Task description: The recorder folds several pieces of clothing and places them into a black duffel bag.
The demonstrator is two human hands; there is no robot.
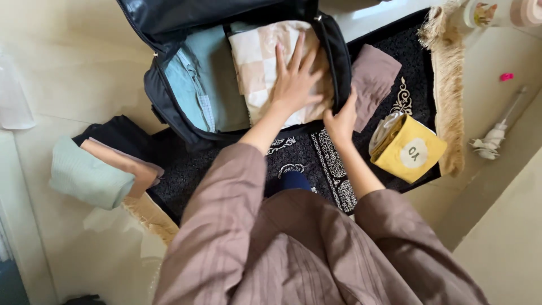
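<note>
**Packing on a dark rug**

An open black bag (186, 85) lies on a dark patterned rug (305, 152) over pale floor. Inside the bag, the left hand (293, 79) presses flat, fingers spread, on a checked cloth (254, 62). The right hand (340, 120) grips the bag's rim.

left hand (293, 85) flat on checkered cloth (259, 62) in black bag (169, 101) | right hand (340, 121) apparently gripping bag rim
</note>
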